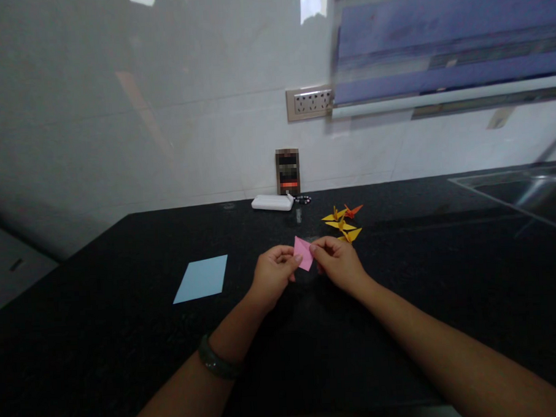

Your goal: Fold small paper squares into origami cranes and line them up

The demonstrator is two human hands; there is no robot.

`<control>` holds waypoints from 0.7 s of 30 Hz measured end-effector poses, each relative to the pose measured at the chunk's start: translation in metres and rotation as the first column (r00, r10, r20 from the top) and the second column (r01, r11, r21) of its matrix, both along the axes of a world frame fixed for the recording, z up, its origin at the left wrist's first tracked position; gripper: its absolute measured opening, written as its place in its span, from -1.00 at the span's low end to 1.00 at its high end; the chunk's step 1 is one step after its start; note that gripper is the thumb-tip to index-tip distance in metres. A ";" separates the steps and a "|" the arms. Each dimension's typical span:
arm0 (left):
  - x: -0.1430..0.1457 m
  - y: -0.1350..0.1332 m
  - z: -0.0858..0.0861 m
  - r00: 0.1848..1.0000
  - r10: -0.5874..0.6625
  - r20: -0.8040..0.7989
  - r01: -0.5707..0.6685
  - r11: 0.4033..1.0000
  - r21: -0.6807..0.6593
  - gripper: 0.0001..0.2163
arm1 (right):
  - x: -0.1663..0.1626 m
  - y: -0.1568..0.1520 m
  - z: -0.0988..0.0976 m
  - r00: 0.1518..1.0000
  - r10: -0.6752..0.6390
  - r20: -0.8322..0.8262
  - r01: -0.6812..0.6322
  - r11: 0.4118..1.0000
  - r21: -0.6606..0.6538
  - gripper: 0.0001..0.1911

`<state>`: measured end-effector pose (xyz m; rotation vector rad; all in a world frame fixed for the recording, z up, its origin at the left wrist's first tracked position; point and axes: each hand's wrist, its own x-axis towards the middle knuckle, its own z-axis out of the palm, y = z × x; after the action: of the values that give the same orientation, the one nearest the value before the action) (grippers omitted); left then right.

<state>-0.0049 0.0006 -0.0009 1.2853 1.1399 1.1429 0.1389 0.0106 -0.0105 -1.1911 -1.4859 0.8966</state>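
Observation:
A small piece of folded pink paper (303,254) is held up between my two hands over the dark countertop. My left hand (274,267) pinches its left side, thumb on the near face. On the opposite side, my right hand (338,261) grips the edge between thumb and forefinger. Creases show on the paper's face, and its back is hidden. Just beyond my right hand sit several yellow paper cranes (341,225) and an orange paper crane (352,211). Off to the left, a light blue paper sheet (201,279) lies flat.
Against the tiled wall leans a phone-like dark object (288,171), blurred out. In front of it lies a white power bank (272,202) with a beaded strap (303,200). A sink (530,191) is set in the counter (104,339) at right. Wall sockets (310,102) are above.

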 end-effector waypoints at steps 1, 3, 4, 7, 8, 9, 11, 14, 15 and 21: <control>0.001 -0.001 0.001 1.000 -0.023 0.008 0.024 1.000 -0.015 -0.75 | 0.000 0.000 0.000 1.000 -0.011 -0.007 0.011 1.000 0.006 -0.82; 0.002 -0.002 0.002 0.998 -0.053 0.029 0.054 0.998 -0.029 -0.70 | -0.001 -0.001 0.000 1.000 -0.028 -0.013 0.029 0.999 0.033 -0.83; 0.002 -0.002 0.003 0.998 -0.052 0.038 0.053 0.998 -0.030 -0.71 | -0.001 -0.002 0.000 0.999 -0.033 -0.009 0.033 0.998 0.050 -0.83; 0.002 -0.001 0.001 0.997 -0.028 0.076 0.031 0.999 -0.035 -0.78 | -0.002 -0.004 0.000 0.999 -0.026 0.018 0.024 0.995 0.101 -0.84; 0.002 0.000 0.001 0.995 -0.021 0.095 0.025 0.999 -0.042 -0.80 | -0.001 -0.004 0.000 1.000 -0.018 0.024 0.015 0.993 0.116 -0.84; 0.001 0.001 0.000 0.993 -0.013 0.121 0.019 0.999 -0.051 -0.81 | -0.001 -0.005 0.000 1.000 -0.009 0.029 0.005 0.992 0.129 -0.84; 0.001 0.001 0.000 0.980 0.008 0.198 0.011 0.996 -0.092 -0.83 | 0.000 -0.006 0.001 0.999 0.003 0.035 -0.008 0.989 0.148 -0.83; 0.002 0.001 0.002 0.939 0.026 0.343 0.039 0.983 -0.181 -0.88 | 0.002 -0.007 0.002 0.999 0.001 0.050 -0.009 0.984 0.178 -0.83; 0.002 0.001 0.003 0.922 0.024 0.387 0.060 0.977 -0.203 -0.89 | 0.002 -0.007 0.003 0.999 0.001 0.050 -0.011 0.983 0.184 -0.83; 0.002 -0.002 0.007 0.863 0.007 0.505 0.129 0.963 -0.235 -0.88 | 0.001 -0.004 0.000 0.999 0.044 -0.028 -0.041 0.993 0.107 -0.80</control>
<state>-0.0029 -0.0013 0.0058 0.7475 0.8146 1.1465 0.1397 0.0067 -0.0107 -1.0680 -1.5207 0.8495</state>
